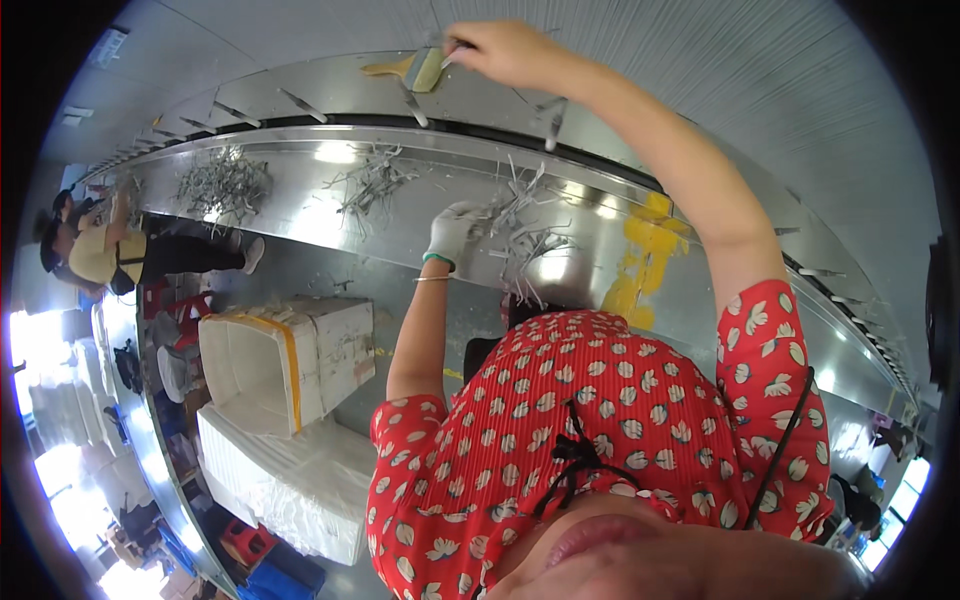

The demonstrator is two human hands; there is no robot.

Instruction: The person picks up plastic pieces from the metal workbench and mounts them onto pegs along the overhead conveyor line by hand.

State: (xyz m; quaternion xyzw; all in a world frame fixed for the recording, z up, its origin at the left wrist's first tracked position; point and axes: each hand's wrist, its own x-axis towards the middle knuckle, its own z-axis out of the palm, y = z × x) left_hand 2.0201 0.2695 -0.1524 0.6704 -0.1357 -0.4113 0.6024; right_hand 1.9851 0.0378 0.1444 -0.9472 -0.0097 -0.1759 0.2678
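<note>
My left hand (455, 231), in a white glove with a green band at the wrist, is over the shiny metal bench. Its fingers are curled together at the edge of a pile of thin grey strips (528, 245); what is in them is hidden. My bare right hand (497, 54) reaches to the far side, over the grey surface beyond the bench. Thumb and fingers are pinched on something small, pale and dark, too small to name. Just left of those fingertips lies a wide flat brush (412, 70) with a wooden handle.
More grey strip heaps (222, 187) lie along the metal bench (310, 210). Thin pegs (412, 103) stick out in a row along its far edge. Yellow patches (645, 260) mark its right part. White foam boxes (250, 375) stand at left; a co-worker (110, 250) is farther left.
</note>
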